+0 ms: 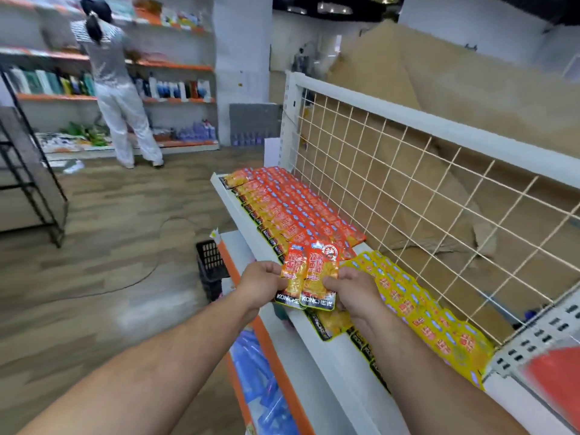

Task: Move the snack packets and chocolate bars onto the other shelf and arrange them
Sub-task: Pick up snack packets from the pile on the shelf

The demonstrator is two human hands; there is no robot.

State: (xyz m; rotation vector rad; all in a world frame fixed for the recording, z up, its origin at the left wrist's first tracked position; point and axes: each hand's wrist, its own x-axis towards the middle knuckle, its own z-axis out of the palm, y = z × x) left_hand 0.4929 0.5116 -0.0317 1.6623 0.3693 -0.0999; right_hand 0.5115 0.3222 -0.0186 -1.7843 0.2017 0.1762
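Fingers of the left hand (pixel 262 282) and right hand (pixel 351 291) pinch two glossy orange packets (pixel 309 277) at centre frame, above the white shelf (pixel 314 337) lip; flat packet rows (pixel 295 208) fill it, wire mesh (pixel 408 196) behind.

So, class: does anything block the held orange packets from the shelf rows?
Nothing visible: the left hand and right hand hold the two orange foil snack packets just over the white metal shelf, beside its orange packet rows.
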